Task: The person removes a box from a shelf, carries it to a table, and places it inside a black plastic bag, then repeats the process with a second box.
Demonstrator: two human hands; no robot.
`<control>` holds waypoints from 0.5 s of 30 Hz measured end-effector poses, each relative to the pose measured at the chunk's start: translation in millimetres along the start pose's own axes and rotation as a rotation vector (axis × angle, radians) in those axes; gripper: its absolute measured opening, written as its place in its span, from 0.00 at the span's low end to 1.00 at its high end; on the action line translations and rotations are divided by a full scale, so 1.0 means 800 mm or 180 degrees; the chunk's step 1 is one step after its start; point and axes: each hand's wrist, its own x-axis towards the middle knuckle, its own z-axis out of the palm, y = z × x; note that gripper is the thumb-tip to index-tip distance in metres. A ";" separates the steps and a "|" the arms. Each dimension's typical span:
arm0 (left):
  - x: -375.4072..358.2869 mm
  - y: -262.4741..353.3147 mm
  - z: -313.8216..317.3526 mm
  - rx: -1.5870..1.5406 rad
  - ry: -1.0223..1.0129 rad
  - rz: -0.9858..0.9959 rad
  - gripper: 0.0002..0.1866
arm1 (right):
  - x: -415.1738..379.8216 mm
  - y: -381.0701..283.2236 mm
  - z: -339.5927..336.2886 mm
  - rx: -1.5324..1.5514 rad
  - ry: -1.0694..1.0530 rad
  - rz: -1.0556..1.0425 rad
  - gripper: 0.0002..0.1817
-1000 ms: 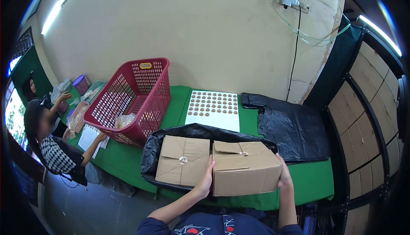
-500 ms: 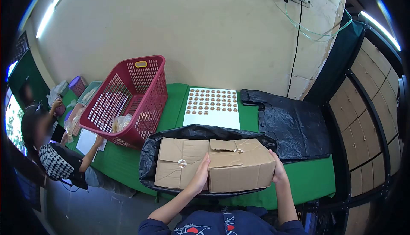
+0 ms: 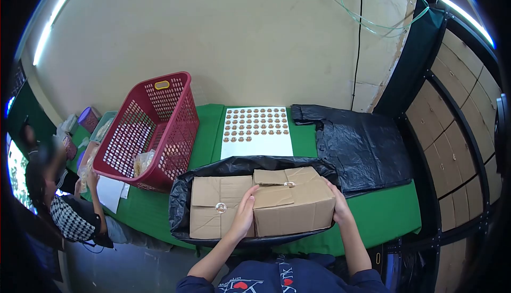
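Observation:
Two cardboard boxes lie side by side in a black plastic bag (image 3: 180, 208) whose mouth is spread wide. The left cardboard box (image 3: 205, 221) sits flat, with a round sticker across its flap. Between my two hands is the right cardboard box (image 3: 295, 213), which stands a little higher and slightly tilted. My left hand (image 3: 246, 213) presses its left side, at the seam between the boxes. Against its right side rests my right hand (image 3: 338, 205), fingers around the upper edge. The lower parts of both boxes are hidden by the bag.
A red plastic basket (image 3: 183, 133) holding a clear bag stands at left on the green tablecloth (image 3: 372, 218). Behind the boxes lies a sticker sheet (image 3: 255, 149); folded black bags (image 3: 367, 149) lie right. Shelves of boxes (image 3: 452, 154) rise at right. Two people work at far left.
The right box has settled slightly lower between my hands. My view has shifted a little. At far left, the nearer person's arm has drawn back from the white paper.

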 end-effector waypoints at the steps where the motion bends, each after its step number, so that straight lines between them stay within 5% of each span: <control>1: 0.001 0.000 -0.003 -0.0017 -0.0033 -0.0012 0.20 | 0.003 0.002 -0.003 -0.0083 -0.0040 -0.0046 0.27; 8: -0.013 0.047 0.000 0.2639 0.0217 0.1407 0.19 | -0.018 -0.004 -0.012 -0.1360 0.0264 -0.0904 0.18; 12: -0.029 0.085 0.026 0.3028 -0.0381 0.1796 0.23 | -0.070 -0.023 -0.015 -0.1483 0.0882 -0.1310 0.10; 15: -0.037 0.084 0.057 0.3629 -0.1106 0.1883 0.27 | -0.103 -0.006 -0.051 -0.2196 0.1048 -0.0890 0.14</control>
